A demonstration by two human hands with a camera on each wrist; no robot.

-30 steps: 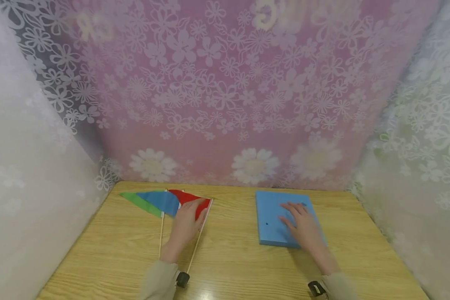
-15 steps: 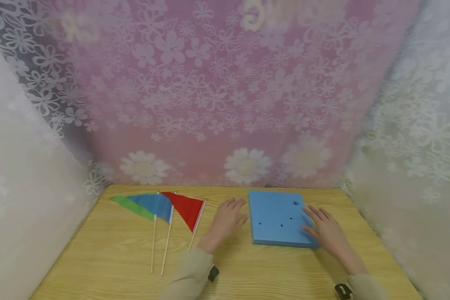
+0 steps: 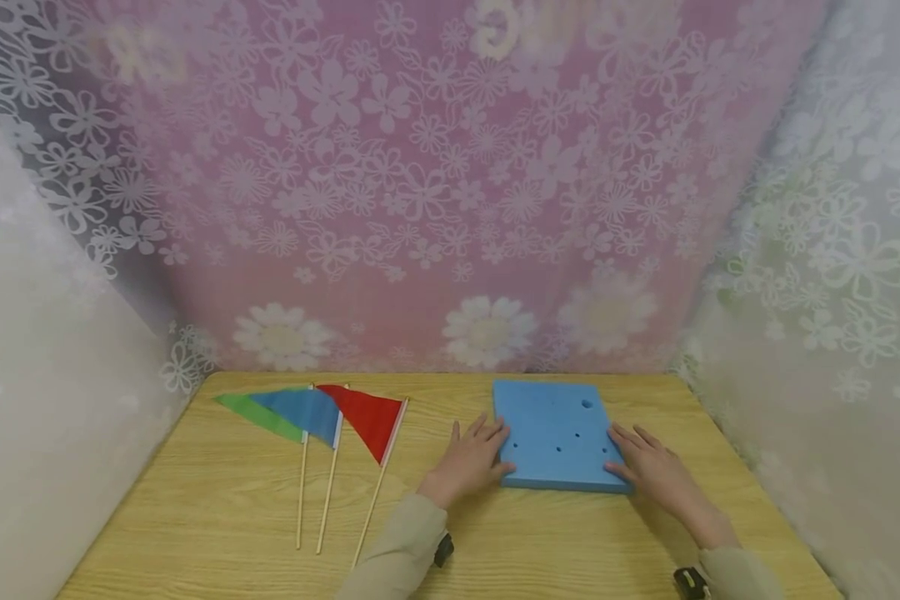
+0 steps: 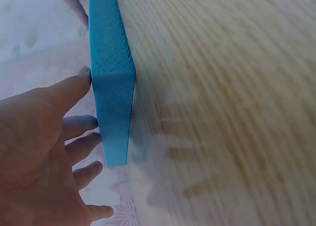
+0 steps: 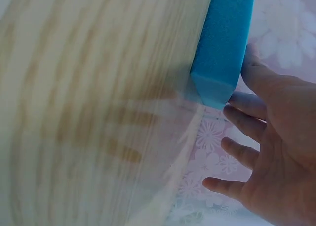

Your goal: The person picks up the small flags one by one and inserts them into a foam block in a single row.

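Note:
A square blue foam block (image 3: 547,421) with several small holes in its top lies flat on the table. My left hand (image 3: 467,463) is at its left edge, thumb and fingertips at the upper rim. Across from it, my right hand (image 3: 658,477) touches the right edge the same way. In the left wrist view, fairly straight fingers reach the side of the foam block (image 4: 112,107). The right wrist view has the thumb and first fingertips against the foam block (image 5: 222,48), the other fingers spread past its corner.
Left of the hands, three triangular flags on thin wooden sticks lie side by side: a green flag (image 3: 258,412), a blue flag (image 3: 307,414) and a red flag (image 3: 371,421). Flower-patterned curtains (image 3: 420,208) enclose the wooden table (image 3: 217,500) at the back and sides.
My left hand has left the red flag and moved right to the foam block's left edge. My right hand has shifted from over the block's top to its right edge.

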